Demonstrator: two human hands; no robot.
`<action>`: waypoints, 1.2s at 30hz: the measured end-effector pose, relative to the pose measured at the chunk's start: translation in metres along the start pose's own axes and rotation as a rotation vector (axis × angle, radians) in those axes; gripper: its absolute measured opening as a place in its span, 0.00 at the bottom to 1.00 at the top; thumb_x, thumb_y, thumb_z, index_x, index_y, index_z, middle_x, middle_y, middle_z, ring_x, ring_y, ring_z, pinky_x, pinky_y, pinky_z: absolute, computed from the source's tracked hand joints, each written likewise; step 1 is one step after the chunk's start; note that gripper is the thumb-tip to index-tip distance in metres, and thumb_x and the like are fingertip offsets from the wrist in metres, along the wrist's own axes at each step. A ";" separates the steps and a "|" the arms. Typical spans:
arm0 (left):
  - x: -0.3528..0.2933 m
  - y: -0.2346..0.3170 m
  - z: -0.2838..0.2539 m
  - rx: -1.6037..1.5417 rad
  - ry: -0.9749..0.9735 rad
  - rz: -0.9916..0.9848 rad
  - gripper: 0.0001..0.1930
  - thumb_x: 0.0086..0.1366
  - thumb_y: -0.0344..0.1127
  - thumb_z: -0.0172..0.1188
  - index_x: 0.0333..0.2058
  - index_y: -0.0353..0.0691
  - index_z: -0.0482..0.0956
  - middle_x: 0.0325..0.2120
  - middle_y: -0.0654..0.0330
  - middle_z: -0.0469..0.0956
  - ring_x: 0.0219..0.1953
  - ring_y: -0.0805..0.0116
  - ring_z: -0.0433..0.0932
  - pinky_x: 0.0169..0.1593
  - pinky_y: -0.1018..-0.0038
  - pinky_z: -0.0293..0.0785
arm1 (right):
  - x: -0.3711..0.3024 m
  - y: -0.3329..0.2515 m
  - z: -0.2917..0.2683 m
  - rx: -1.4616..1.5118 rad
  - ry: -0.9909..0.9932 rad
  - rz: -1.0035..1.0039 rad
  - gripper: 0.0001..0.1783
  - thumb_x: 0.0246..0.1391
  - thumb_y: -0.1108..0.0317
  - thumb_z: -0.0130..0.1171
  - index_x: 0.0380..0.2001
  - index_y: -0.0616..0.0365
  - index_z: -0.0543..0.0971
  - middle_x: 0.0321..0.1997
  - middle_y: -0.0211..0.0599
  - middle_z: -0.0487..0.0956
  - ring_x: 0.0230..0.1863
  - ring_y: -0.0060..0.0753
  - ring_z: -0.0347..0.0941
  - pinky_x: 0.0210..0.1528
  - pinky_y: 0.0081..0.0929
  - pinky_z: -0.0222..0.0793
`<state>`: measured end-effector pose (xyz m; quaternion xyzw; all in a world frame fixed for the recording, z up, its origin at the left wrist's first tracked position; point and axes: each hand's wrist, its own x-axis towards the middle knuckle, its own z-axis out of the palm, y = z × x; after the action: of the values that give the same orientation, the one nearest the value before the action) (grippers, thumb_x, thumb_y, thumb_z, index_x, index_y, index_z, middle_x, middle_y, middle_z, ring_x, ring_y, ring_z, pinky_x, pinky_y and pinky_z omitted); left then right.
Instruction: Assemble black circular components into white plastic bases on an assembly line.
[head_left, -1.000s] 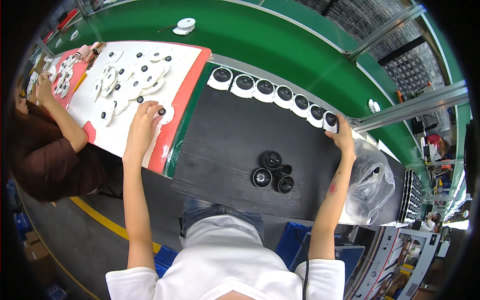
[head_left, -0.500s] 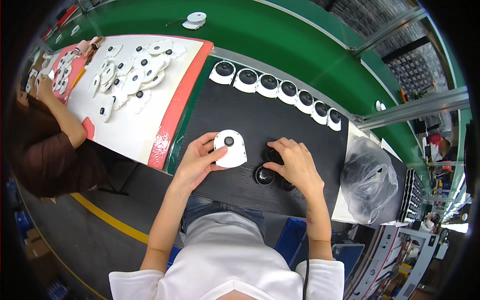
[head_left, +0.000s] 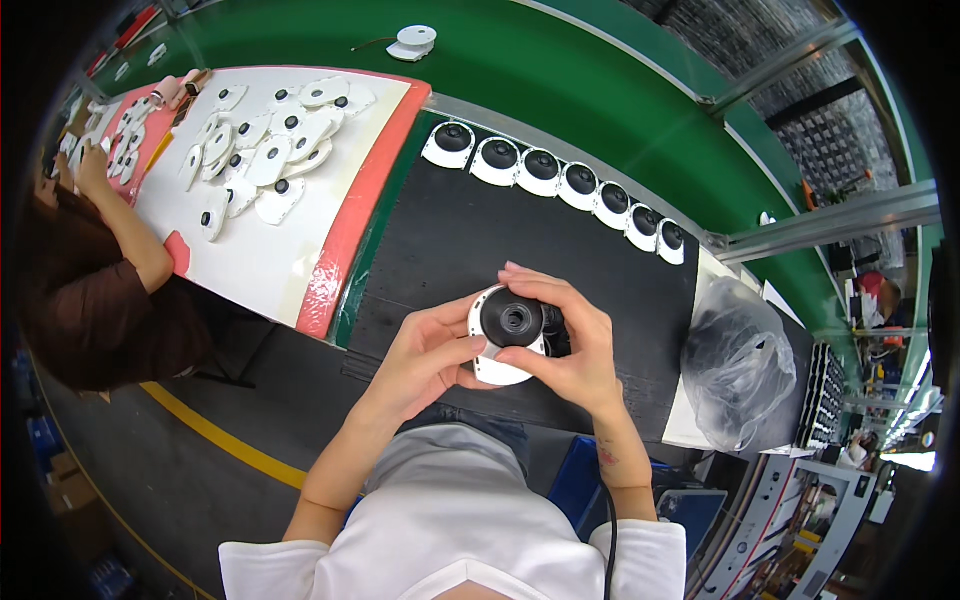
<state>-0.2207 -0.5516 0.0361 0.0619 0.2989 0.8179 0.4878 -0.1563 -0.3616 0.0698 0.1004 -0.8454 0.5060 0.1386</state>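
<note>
My left hand (head_left: pixel 425 358) is closed around the left edge of a white, rounded plate (head_left: pixel 498 373), held tilted above the black mat. On its upper part sits a black round cap (head_left: pixel 510 320) with a ringed hole in the middle. My right hand (head_left: pixel 578 345) grips this cap by its right side, thumb at the lower rim and fingers at the upper. Both thumbs rest near the seam between cap and plate. Just behind the cap, more black round pieces (head_left: pixel 557 342) show in part, mostly hidden by my right hand.
Several white plates with black caps (head_left: pixel 540 172) line the back of the black mat (head_left: pixel 440 240). To the left, loose white plates (head_left: pixel 270 160) cover a white-topped table, where another person (head_left: pixel 110 290) works. A clear plastic bag (head_left: pixel 738 360) lies at the right.
The right hand has picked up a black cap and brought it left onto the plate. My left hand has moved the plate right and slightly down to meet it.
</note>
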 end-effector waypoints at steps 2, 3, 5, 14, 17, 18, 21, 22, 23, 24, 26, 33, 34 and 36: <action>-0.002 0.002 0.000 -0.032 -0.042 -0.019 0.29 0.68 0.27 0.55 0.66 0.30 0.58 0.56 0.51 0.72 0.53 0.66 0.78 0.48 0.69 0.83 | 0.001 -0.009 0.001 -0.076 0.050 -0.018 0.31 0.37 0.66 0.77 0.48 0.64 0.78 0.53 0.52 0.78 0.58 0.47 0.74 0.58 0.37 0.70; -0.003 0.000 -0.001 -0.086 -0.081 0.005 0.30 0.69 0.28 0.55 0.67 0.30 0.57 0.56 0.51 0.72 0.54 0.66 0.77 0.49 0.70 0.82 | 0.000 -0.016 0.001 -0.170 0.071 -0.028 0.32 0.37 0.66 0.77 0.48 0.62 0.79 0.51 0.46 0.78 0.54 0.45 0.73 0.54 0.35 0.71; -0.005 -0.005 -0.003 -0.140 -0.117 0.028 0.31 0.69 0.29 0.55 0.67 0.30 0.55 0.57 0.51 0.71 0.55 0.67 0.76 0.50 0.70 0.81 | 0.000 -0.026 0.001 -0.263 0.091 -0.042 0.31 0.35 0.66 0.76 0.47 0.59 0.80 0.46 0.39 0.75 0.45 0.40 0.70 0.45 0.32 0.71; -0.012 -0.008 -0.001 -0.187 -0.218 0.074 0.31 0.68 0.33 0.57 0.66 0.26 0.58 0.55 0.50 0.74 0.54 0.65 0.77 0.54 0.70 0.78 | 0.006 -0.052 -0.014 -0.270 -0.046 -0.119 0.29 0.31 0.63 0.75 0.42 0.60 0.84 0.41 0.38 0.82 0.40 0.39 0.73 0.44 0.32 0.70; -0.017 -0.010 -0.006 -0.289 -0.328 -0.008 0.30 0.67 0.37 0.60 0.61 0.24 0.64 0.50 0.49 0.77 0.51 0.63 0.80 0.53 0.69 0.78 | 0.006 -0.059 -0.018 -0.189 -0.095 -0.106 0.29 0.30 0.60 0.75 0.41 0.59 0.85 0.41 0.37 0.82 0.39 0.39 0.73 0.44 0.32 0.70; -0.018 -0.010 -0.007 -0.290 -0.326 -0.010 0.30 0.67 0.37 0.60 0.61 0.24 0.64 0.50 0.49 0.77 0.51 0.63 0.80 0.53 0.69 0.78 | 0.006 -0.062 -0.020 -0.160 -0.137 -0.118 0.29 0.32 0.62 0.74 0.43 0.60 0.84 0.43 0.37 0.82 0.41 0.40 0.73 0.45 0.33 0.70; -0.020 -0.008 -0.006 -0.339 -0.373 -0.103 0.29 0.67 0.41 0.60 0.58 0.23 0.67 0.48 0.49 0.78 0.50 0.63 0.80 0.53 0.68 0.78 | 0.008 -0.066 -0.027 -0.081 -0.252 -0.156 0.30 0.37 0.66 0.73 0.48 0.61 0.82 0.48 0.38 0.80 0.44 0.41 0.73 0.47 0.36 0.70; -0.020 -0.009 -0.006 -0.339 -0.372 -0.105 0.29 0.67 0.41 0.60 0.58 0.23 0.67 0.48 0.49 0.78 0.50 0.63 0.80 0.53 0.68 0.78 | 0.008 -0.066 -0.028 -0.080 -0.252 -0.155 0.30 0.37 0.66 0.73 0.48 0.61 0.82 0.48 0.38 0.80 0.44 0.41 0.73 0.47 0.36 0.70; -0.020 -0.010 -0.006 -0.374 -0.395 -0.132 0.29 0.67 0.41 0.60 0.58 0.23 0.68 0.49 0.49 0.78 0.50 0.62 0.80 0.53 0.68 0.78 | 0.008 -0.065 -0.030 -0.043 -0.283 -0.151 0.30 0.37 0.66 0.73 0.48 0.61 0.82 0.48 0.38 0.80 0.44 0.41 0.73 0.46 0.36 0.70; -0.020 -0.012 -0.006 -0.409 -0.419 -0.162 0.29 0.67 0.41 0.60 0.58 0.24 0.68 0.49 0.49 0.78 0.50 0.62 0.80 0.53 0.68 0.78 | 0.008 -0.065 -0.031 -0.007 -0.312 -0.147 0.30 0.37 0.66 0.73 0.48 0.61 0.82 0.48 0.38 0.80 0.44 0.42 0.73 0.46 0.36 0.69; -0.019 -0.009 -0.002 -0.436 -0.440 -0.187 0.29 0.67 0.40 0.60 0.59 0.24 0.67 0.49 0.48 0.78 0.50 0.62 0.80 0.53 0.68 0.78 | 0.010 -0.066 -0.033 0.010 -0.337 -0.141 0.29 0.37 0.66 0.72 0.47 0.61 0.82 0.48 0.38 0.80 0.44 0.42 0.73 0.47 0.35 0.69; -0.019 0.007 0.013 -0.019 -0.224 0.019 0.31 0.62 0.31 0.65 0.61 0.26 0.65 0.52 0.48 0.77 0.52 0.63 0.78 0.54 0.69 0.77 | 0.004 -0.077 -0.037 -0.485 -0.182 -0.028 0.25 0.35 0.58 0.75 0.36 0.61 0.82 0.32 0.35 0.75 0.32 0.39 0.70 0.34 0.30 0.66; -0.019 0.008 0.015 0.009 -0.218 0.073 0.32 0.61 0.31 0.66 0.61 0.26 0.65 0.52 0.49 0.76 0.53 0.64 0.77 0.54 0.70 0.77 | 0.005 -0.072 -0.038 -0.505 -0.106 -0.115 0.25 0.36 0.54 0.76 0.35 0.60 0.82 0.27 0.32 0.69 0.26 0.35 0.66 0.29 0.28 0.61; -0.021 0.009 0.017 0.003 -0.180 0.100 0.32 0.60 0.30 0.67 0.61 0.27 0.66 0.53 0.49 0.75 0.54 0.64 0.76 0.54 0.70 0.77 | 0.011 -0.074 -0.035 -0.329 -0.112 -0.135 0.25 0.37 0.53 0.74 0.36 0.58 0.82 0.28 0.32 0.70 0.26 0.32 0.64 0.29 0.28 0.61</action>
<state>-0.2097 -0.5650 0.0589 0.1507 0.2519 0.8317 0.4713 -0.1392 -0.3656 0.1502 0.1610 -0.9145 0.3441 0.1393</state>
